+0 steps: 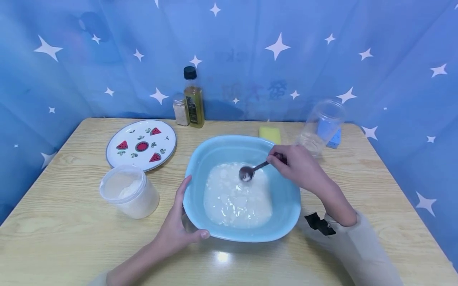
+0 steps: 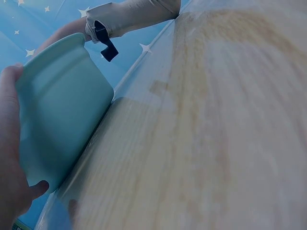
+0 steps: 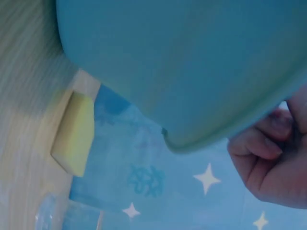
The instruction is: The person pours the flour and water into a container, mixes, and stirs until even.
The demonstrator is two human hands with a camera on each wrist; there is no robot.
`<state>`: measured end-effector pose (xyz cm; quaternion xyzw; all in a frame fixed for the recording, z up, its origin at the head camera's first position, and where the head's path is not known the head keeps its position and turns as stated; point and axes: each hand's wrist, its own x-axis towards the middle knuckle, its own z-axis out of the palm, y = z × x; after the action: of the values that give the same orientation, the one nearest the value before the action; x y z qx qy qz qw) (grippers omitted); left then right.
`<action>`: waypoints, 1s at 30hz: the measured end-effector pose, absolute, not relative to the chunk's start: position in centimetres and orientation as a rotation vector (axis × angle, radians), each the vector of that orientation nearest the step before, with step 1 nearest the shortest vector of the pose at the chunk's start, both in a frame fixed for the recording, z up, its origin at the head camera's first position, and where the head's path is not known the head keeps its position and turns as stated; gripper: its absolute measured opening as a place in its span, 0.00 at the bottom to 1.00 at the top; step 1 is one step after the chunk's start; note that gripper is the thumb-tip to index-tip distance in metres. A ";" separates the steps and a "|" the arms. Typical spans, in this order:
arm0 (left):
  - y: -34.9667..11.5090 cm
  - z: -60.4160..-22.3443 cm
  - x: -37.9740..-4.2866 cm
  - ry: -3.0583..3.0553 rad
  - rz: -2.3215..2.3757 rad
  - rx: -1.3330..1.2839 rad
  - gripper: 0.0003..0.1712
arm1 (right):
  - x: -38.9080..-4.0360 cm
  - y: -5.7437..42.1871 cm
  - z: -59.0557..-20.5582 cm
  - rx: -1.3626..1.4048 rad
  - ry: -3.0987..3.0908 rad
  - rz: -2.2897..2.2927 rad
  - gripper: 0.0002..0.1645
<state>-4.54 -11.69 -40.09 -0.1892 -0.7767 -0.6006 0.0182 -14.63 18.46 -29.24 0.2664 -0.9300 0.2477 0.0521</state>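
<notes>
A light blue plastic basin (image 1: pixel 286 214) stands mid-table, holding a glossy, lumpy white mixture (image 1: pixel 236 202). My left hand (image 1: pixel 175 226) holds the basin's near left corner, with the thumb at the front rim and fingers along the left side. In the left wrist view, a fingertip of that hand lies low by the basin's wall (image 2: pixel 62 115). Over the basin's right rim, my right hand (image 1: pixel 295 165) grips the handle of a small dark spoon (image 1: pixel 247 173). The spoon's bowl carries a bit of white and hovers over the mixture. Right fingers (image 3: pixel 254 143) are curled.
An open clear tub (image 1: pixel 137 198) with white powder stands left, before a watermelon-patterned plate (image 1: pixel 143 135). Behind are a shaker jar (image 1: pixel 180 111) and an oil bottle (image 1: pixel 194 103). Back right has a yellow sponge (image 1: pixel 270 134), a clear plastic cup (image 1: pixel 318 131) and a blue sponge (image 1: pixel 334 139).
</notes>
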 end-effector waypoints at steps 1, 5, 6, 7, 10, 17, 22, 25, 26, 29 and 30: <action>-11.7 -40.1 -4.6 -2.411 -1.867 -0.586 0.69 | -14.7 18.4 -29.3 0.823 -2.853 0.734 0.08; -11.7 -40.1 -4.6 -2.414 -1.868 -0.579 0.69 | -14.6 18.5 -29.3 0.766 -2.882 0.597 0.08; -11.7 -40.1 -4.6 -2.417 -1.869 -0.578 0.69 | -14.6 18.6 -29.3 0.741 -2.869 0.583 0.08; -11.7 -40.1 -4.6 -2.418 -1.872 -0.578 0.69 | -14.6 18.7 -29.3 0.723 -2.854 0.582 0.08; -11.7 -40.0 -4.6 -2.421 -1.877 -0.577 0.69 | -14.5 18.6 -29.3 0.748 -2.824 0.652 0.08; -11.8 -39.9 -4.5 -2.419 -1.862 -0.580 0.68 | -14.6 18.2 -29.5 0.817 -2.871 0.657 0.08; -11.8 -39.9 -4.5 -2.413 -1.863 -0.591 0.68 | -14.4 18.5 -29.3 0.772 -2.795 0.658 0.08; -11.8 -39.9 -4.5 -2.410 -1.853 -0.595 0.68 | -14.4 18.2 -29.4 0.821 -2.808 0.686 0.08; -11.8 -40.0 -4.5 -2.410 -1.850 -0.594 0.68 | -14.5 18.1 -29.5 0.832 -2.820 0.676 0.08; -11.7 -40.0 -4.5 -2.401 -1.846 -0.606 0.68 | -14.5 18.1 -29.7 0.820 -2.839 0.593 0.08; -11.7 -40.1 -4.6 -2.397 -1.845 -0.614 0.68 | -14.5 18.1 -29.7 0.802 -2.834 0.566 0.08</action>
<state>-4.57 -11.68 -40.07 -0.1988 -0.7764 -0.5975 0.0275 -14.55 18.14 -29.72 0.2668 -0.9425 0.1883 0.0712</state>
